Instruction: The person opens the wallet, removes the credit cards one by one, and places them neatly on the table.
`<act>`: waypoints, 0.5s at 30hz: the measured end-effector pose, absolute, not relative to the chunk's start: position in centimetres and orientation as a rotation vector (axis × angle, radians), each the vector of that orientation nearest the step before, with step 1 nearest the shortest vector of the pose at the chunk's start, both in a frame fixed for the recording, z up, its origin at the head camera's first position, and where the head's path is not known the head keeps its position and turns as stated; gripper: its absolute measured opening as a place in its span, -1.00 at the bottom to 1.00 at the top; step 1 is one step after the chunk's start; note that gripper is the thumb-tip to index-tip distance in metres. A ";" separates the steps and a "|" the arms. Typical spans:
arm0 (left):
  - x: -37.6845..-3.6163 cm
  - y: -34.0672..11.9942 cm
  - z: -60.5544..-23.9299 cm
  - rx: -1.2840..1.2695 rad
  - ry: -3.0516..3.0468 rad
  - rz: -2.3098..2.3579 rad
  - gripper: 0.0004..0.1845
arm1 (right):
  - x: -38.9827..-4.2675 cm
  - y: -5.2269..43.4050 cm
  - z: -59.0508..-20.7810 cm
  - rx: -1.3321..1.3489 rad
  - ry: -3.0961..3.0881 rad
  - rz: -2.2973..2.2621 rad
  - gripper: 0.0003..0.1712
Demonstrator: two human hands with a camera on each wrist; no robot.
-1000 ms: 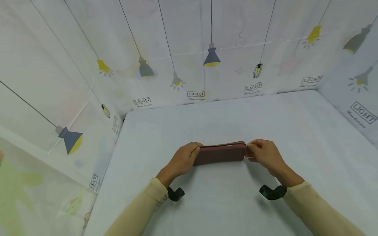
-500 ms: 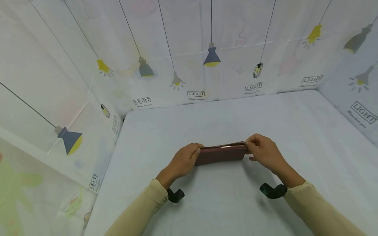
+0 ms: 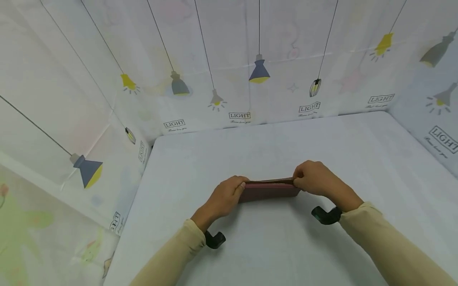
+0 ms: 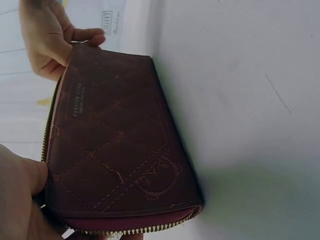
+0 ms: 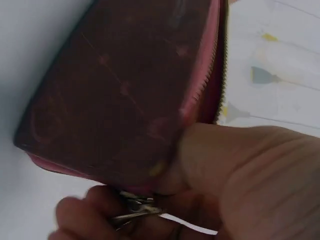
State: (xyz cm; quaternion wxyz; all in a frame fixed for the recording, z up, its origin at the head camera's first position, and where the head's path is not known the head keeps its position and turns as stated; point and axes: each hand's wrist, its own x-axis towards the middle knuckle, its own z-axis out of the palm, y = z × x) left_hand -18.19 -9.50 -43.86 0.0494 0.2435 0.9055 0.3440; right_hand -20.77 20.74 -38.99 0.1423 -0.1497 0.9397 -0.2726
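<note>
A dark red-brown quilted zip wallet (image 3: 270, 192) stands on its long edge on the white table, its zipped top edge parted. My left hand (image 3: 222, 197) grips its left end, thumb on the near face. My right hand (image 3: 315, 178) pinches the upper right corner, thumb on the near side. In the right wrist view, a metal zip pull (image 5: 137, 205) shows among the right fingers at the wallet's end; whether they hold it, I cannot tell. The left wrist view shows stitched diamonds and brass zip teeth (image 4: 132, 231). The wallet's inside is mostly hidden.
A white-covered table (image 3: 200, 155) extends around the hands. Behind it and at both sides hang pale curtains (image 3: 214, 47) printed with lamps. Black curved devices (image 3: 215, 240) are worn on both wrists.
My right hand has shifted from the wallet's right end to up and over its top corner, slightly leftward. The left hand keeps its grip. The wallet's top edge looks more level now.
</note>
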 end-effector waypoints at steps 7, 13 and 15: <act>-18.2 -9.2 -43.7 0.778 2.795 1.006 -0.61 | -21.1 19.5 -37.6 -0.443 2.713 -0.499 -0.86; -17.9 -9.3 -43.8 0.764 2.797 0.976 -0.60 | -21.3 19.3 -37.8 -0.458 2.674 -0.515 -0.86; -17.9 -9.4 -43.8 0.766 2.807 0.979 -0.60 | -21.4 19.2 -37.7 -0.460 2.674 -0.512 -0.87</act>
